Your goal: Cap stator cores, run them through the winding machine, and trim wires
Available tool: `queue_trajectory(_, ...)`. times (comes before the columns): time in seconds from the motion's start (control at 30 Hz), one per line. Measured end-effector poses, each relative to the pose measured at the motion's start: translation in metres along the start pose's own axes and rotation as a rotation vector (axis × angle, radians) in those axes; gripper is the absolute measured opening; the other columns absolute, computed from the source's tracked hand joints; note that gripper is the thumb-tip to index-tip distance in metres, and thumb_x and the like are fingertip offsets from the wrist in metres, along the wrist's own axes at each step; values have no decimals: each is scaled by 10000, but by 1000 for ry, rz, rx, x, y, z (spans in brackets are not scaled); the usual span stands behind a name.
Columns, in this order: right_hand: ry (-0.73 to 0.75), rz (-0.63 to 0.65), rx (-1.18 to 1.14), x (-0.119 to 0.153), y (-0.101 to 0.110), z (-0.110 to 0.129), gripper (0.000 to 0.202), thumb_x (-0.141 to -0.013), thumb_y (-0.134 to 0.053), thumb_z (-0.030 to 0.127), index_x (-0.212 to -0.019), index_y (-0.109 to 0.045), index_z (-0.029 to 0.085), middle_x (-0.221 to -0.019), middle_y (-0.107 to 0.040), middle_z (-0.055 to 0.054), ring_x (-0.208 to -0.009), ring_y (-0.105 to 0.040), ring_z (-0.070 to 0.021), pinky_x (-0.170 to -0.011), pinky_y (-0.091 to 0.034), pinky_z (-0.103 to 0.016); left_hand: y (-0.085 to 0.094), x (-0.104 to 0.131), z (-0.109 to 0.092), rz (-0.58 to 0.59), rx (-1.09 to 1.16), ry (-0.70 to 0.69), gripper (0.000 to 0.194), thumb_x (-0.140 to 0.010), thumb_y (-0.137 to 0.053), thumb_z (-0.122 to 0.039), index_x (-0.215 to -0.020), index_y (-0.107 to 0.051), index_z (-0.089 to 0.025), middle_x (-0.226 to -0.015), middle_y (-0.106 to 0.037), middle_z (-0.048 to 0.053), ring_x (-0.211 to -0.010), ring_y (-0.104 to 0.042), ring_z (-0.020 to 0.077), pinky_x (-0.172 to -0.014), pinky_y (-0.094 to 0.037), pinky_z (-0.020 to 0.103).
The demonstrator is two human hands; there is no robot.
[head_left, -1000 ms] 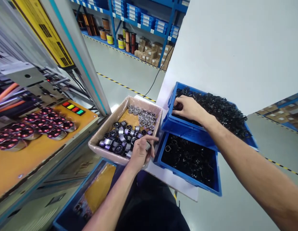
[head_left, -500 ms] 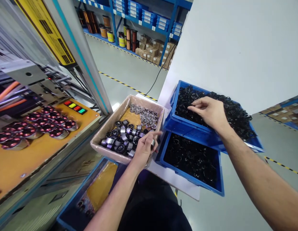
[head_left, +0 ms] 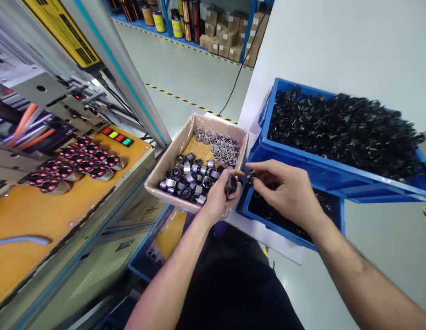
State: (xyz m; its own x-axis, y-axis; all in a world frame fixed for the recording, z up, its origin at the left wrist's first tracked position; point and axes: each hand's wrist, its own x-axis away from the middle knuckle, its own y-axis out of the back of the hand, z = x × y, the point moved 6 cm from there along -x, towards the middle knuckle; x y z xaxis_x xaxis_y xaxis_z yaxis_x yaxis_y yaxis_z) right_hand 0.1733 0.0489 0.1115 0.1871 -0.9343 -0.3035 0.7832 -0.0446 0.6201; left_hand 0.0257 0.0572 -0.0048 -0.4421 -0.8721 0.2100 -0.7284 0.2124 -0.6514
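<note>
My left hand (head_left: 218, 197) is closed around a small stator core (head_left: 231, 184) with a dark end face, above the right edge of a plastic-lined carton (head_left: 195, 118). Just to its right, my right hand (head_left: 285, 185) pinches a small black plastic part (head_left: 250, 178), its exact shape partly hidden by the fingers. A narrow gap separates the part from the core. In the carton, bare metal cores (head_left: 224, 149) stand in rows at the back, while cores with black ends (head_left: 187, 178) lie loosely in front.
A blue bin (head_left: 336, 151) heaped with black plastic parts overlaps a lower blue bin (head_left: 295, 240) on the white table (head_left: 336, 41). To the left, copper-wound stators (head_left: 84, 160) stand on a machine's orange top (head_left: 96, 201). A metal post (head_left: 130, 78) rises behind the carton.
My right hand has moved left and down from the upper blue bin to my left hand, with a black part between its fingers. The camera view has shifted too.
</note>
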Motion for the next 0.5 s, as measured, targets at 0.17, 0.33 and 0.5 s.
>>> queue_trajectory(0.17,-174,33,-266,9,-37,-29,164,-957,-804,258,-1093,-894,245,-1067,-887,-47,-856,-834,-209,-739,-706,-322,4,1,7,-54,-55,18,700,-1029,-624,-839,-1314,-713,-206,-548,-307,-138,-417,-185,77,-431,-169,179)
queue_trajectory(0.33,-164,4,-393,20,-41,-30,313,-891,-944,300,-1203,-914,284,-1213,-845,-65,-945,-833,-217,-792,-750,-338,3,2,5,-42,-46,-2,683,-1022,-658,-820,-1320,-740,-211,-566,-316,-128,-426,-201,70,-432,-222,187)
queue_trajectory(0.5,-177,-63,-368,28,-43,-30,252,-924,-942,327,-1173,-926,294,-1094,-843,-58,-969,-829,-240,-768,-747,-342,1,4,5,-2,-45,-5,634,-1046,-660,-780,-1327,-738,-217,-597,-311,-122,-456,-211,69,-446,-236,177)
